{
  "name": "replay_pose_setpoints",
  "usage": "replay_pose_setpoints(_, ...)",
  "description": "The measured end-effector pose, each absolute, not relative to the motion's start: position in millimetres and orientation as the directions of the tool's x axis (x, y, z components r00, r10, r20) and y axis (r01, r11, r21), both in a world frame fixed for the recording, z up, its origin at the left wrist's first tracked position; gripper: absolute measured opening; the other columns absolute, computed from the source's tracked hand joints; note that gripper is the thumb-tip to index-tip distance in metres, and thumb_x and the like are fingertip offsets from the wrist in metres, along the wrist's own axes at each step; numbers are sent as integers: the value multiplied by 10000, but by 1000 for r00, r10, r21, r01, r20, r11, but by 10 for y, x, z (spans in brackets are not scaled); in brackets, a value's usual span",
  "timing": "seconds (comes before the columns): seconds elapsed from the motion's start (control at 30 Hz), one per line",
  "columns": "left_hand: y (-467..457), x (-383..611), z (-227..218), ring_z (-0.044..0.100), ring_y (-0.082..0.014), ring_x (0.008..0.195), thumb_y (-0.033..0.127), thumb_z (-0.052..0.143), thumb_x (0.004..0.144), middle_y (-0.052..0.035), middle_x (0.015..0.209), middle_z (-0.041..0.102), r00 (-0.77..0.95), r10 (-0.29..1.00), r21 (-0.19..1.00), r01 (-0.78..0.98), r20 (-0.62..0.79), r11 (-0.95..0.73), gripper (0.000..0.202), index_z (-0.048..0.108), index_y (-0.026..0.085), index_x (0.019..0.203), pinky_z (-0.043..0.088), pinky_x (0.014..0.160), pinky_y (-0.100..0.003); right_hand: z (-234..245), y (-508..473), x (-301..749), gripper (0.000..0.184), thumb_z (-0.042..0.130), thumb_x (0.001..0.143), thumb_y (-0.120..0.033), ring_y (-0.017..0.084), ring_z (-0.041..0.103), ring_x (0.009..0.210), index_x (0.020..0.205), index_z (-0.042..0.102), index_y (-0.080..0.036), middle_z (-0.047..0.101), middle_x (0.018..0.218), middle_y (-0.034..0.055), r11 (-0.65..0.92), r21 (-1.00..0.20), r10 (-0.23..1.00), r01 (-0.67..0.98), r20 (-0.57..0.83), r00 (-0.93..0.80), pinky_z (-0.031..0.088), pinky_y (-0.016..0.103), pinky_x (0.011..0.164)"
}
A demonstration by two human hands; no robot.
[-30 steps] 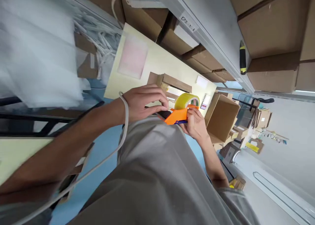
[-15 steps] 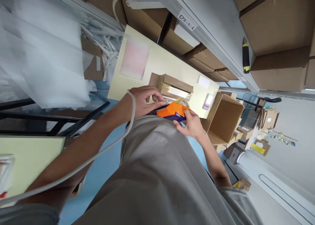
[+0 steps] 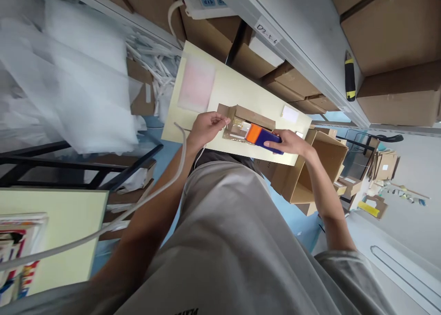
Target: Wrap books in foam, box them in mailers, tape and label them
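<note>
My right hand (image 3: 288,142) is wrapped round the dark blue body of an orange and blue tape dispenser (image 3: 263,138), its orange end against or just above the cardboard box. My left hand (image 3: 208,127) has fingers pinched together at the box's left end; what lies between the fingertips is too small to make out. The small brown cardboard box (image 3: 257,116) lies on the pale yellow table (image 3: 230,92), with shiny clear tape along its near side. A white cord (image 3: 177,179) runs in front of my left forearm.
Beyond the table's right end stands a large open carton (image 3: 320,161). A shelf (image 3: 306,43) with a black-and-yellow cutter (image 3: 350,78) rises behind. White foam sheets (image 3: 89,85) hang at left, and a pinkish sheet (image 3: 196,83) lies on the table.
The tape dispenser has moved from near my body up to the box, turned with its orange end leftward. My left hand has moved off the dispenser to the box's left end.
</note>
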State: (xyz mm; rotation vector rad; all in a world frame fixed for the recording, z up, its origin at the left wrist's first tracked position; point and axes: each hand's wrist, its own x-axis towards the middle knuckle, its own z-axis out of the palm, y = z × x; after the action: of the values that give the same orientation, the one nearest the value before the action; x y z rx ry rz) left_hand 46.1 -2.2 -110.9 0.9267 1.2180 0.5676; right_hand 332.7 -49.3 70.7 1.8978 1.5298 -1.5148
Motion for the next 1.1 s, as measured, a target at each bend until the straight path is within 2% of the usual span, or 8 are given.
replay_pose_setpoints(0.13,75,599,-1262,747,-220,815,402,906,803,-65,813,779,250,780,813,56,-574,580,290,792,150,889,624,790,-333,534,-163,3479,709,832,856,-865,207,731,707,1024,732,-184,790,808,51,-491,-407,489,770,-860,-143,517,302,654)
replay_pose_setpoints(0.27,85,602,-1409,734,-219,795,398,899,813,-59,789,765,232,777,807,72,-585,586,273,799,151,873,620,772,-339,241,-24,3516,747,865,798,-885,186,689,708,1004,732,-180,781,837,44,-485,-407,466,774,-869,-165,517,292,642)
replay_pose_setpoints(0.47,46,535,-1621,740,-229,802,389,879,828,-69,839,798,222,752,783,131,-621,608,257,813,153,901,621,769,-348,73,-31,3444,741,794,879,-886,176,683,771,1054,747,-167,785,917,44,-434,-410,475,802,-861,-183,530,275,685)
replay_pose_setpoints(0.7,78,611,-1795,753,-235,872,371,817,867,-59,868,806,201,799,823,186,-566,536,194,794,183,909,617,837,-331,84,-31,3401,702,816,939,-814,177,706,795,1172,778,-154,834,1002,77,-427,-402,500,810,-851,-159,550,262,719)
replay_pose_setpoints(0.8,115,666,-1882,764,-238,911,362,809,869,-67,907,814,190,811,830,202,-554,520,175,780,192,898,616,874,-327,58,-34,3401,696,831,938,-799,174,711,795,1181,788,-148,849,1013,88,-436,-399,515,807,-846,-140,549,256,724)
replay_pose_setpoints(0.97,113,765,-2022,769,-241,903,354,845,848,-77,900,815,204,762,789,181,-614,587,189,760,185,861,606,859,-319,35,-26,3384,703,841,917,-808,163,705,768,1158,794,-150,851,992,75,-456,-397,509,796,-850,-132,541,253,697)
replay_pose_setpoints(1.1,52,869,-2061,787,-249,945,345,806,872,-86,937,828,232,734,768,135,-638,626,179,758,181,926,605,872,-325,40,-21,3355,705,839,912,-808,163,705,764,1148,786,-146,843,972,71,-454,-383,506,805,-854,-121,532,256,703)
